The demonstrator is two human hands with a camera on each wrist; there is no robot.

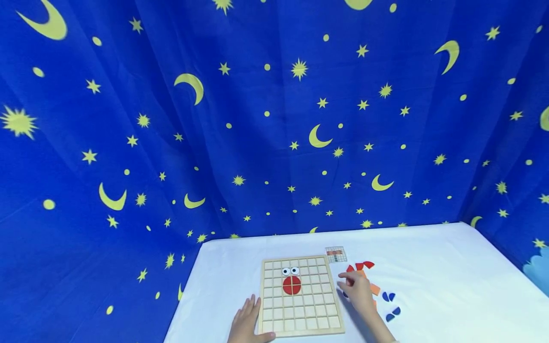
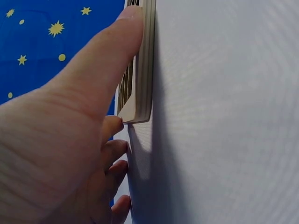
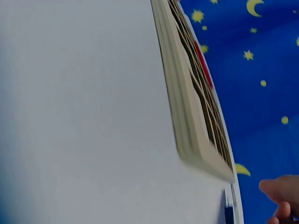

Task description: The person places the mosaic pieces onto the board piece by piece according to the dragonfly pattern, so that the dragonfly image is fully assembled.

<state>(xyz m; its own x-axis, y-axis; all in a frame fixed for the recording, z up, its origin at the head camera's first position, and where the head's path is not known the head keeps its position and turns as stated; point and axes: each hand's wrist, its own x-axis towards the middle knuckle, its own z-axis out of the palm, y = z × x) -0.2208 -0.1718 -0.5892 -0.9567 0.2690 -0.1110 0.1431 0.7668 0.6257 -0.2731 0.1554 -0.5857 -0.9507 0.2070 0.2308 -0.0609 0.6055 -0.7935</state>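
Observation:
A wooden grid board lies on the white table. Two googly-eye tiles and a red circle made of quarter pieces sit in its cells. My left hand rests at the near left corner, its thumb on the frame and the other fingers spread along the left side. To the right of the board, my right hand hovers beside loose pieces, index finger and thumb apart at the tips. No piece shows between them. A dark blue piece lies below this hand near the board.
A small pattern card lies at the board's far right corner. Loose red pieces, orange pieces and dark blue half-rounds are scattered on the right of the table. A blue star-and-moon curtain surrounds the table.

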